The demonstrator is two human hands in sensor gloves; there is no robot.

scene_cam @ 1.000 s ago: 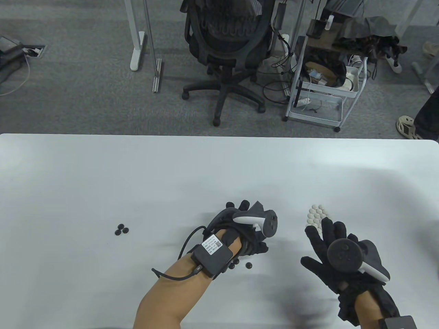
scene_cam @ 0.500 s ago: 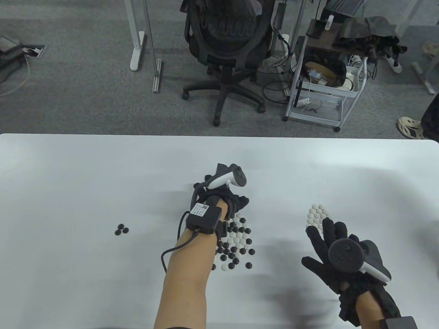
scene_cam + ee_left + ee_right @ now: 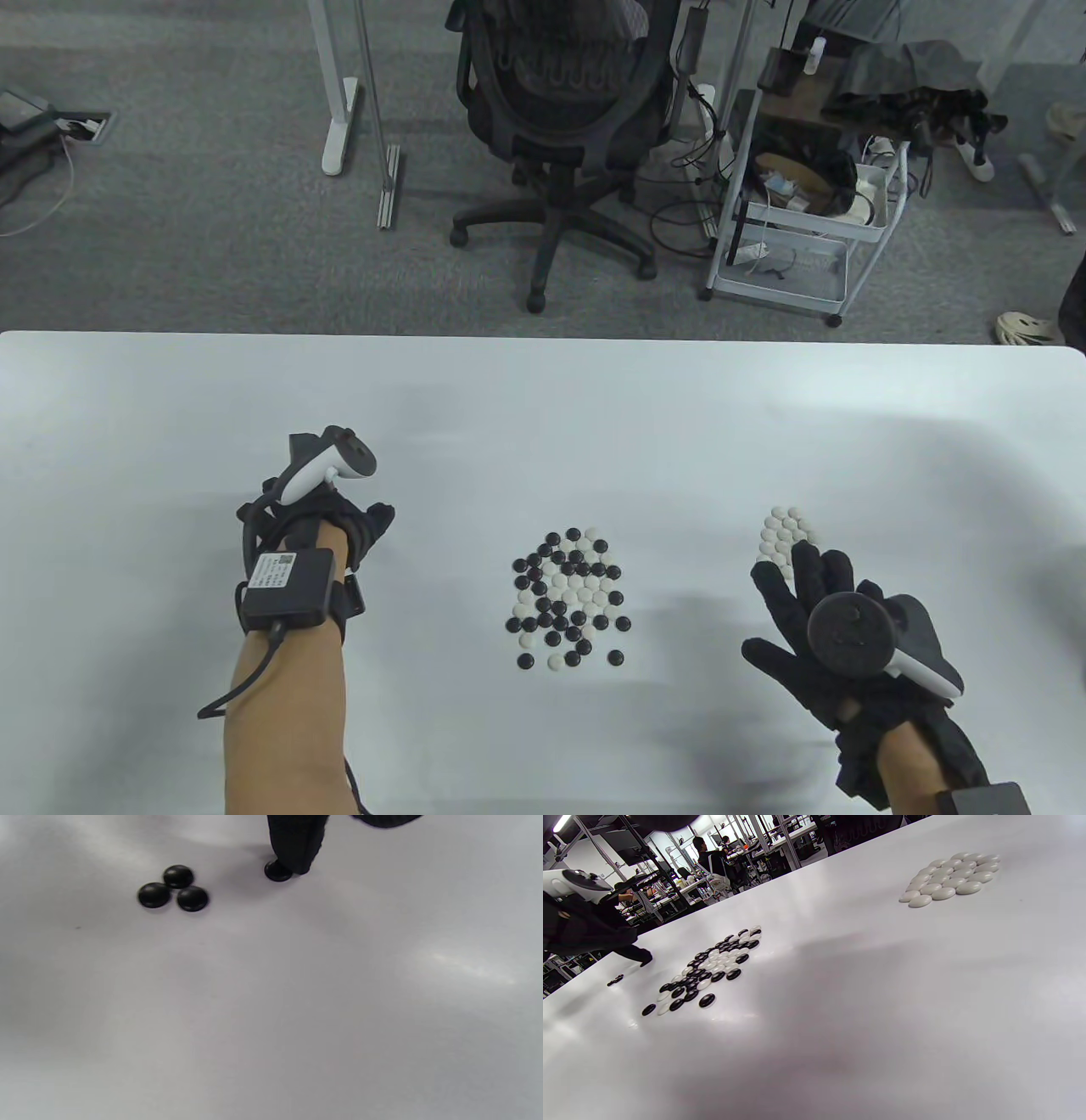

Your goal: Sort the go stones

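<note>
A mixed pile of black and white Go stones point(image 3: 567, 594) lies mid-table; it also shows in the right wrist view point(image 3: 706, 971). A group of white stones point(image 3: 785, 533) lies to its right and shows in the right wrist view point(image 3: 950, 876). Three black stones point(image 3: 172, 889) lie together at the left. My left hand point(image 3: 327, 522) is over them with the thumb spread aside. One of its fingertips point(image 3: 297, 853) touches a fourth black stone point(image 3: 278, 871) lying on the table just beside the three. My right hand point(image 3: 802, 594) hovers open, fingers spread, at the near edge of the white group.
The white table point(image 3: 543, 424) ends at its far edge. Beyond that edge, on the floor, stand an office chair point(image 3: 564, 110) and a white wire cart point(image 3: 797, 229).
My left hand lifted off the mixed pile and moved left to the three black stones, uncovering the pile. A fourth black stone now lies beside the three. My right hand stayed still.
</note>
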